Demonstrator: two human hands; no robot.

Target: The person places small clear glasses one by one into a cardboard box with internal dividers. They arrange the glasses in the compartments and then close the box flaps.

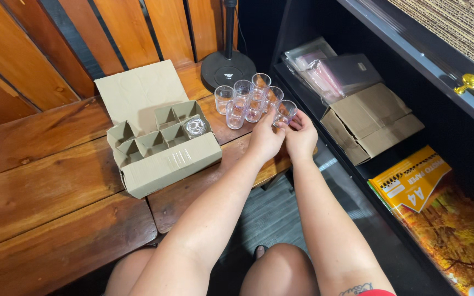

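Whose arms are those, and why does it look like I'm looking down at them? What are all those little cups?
A camera worn on a person's head took this picture, so you look down just as they do. The two bare arms are theirs. The left hand and right hand meet around one small clear drinking glass, with the fingers touching it. Beside it stands a cluster of similar small clear glasses on the brown wooden table. To the left lies an open brown cardboard box with dividers; one more glass sits in a compartment. On the right is a black shelf with a closed cardboard box.
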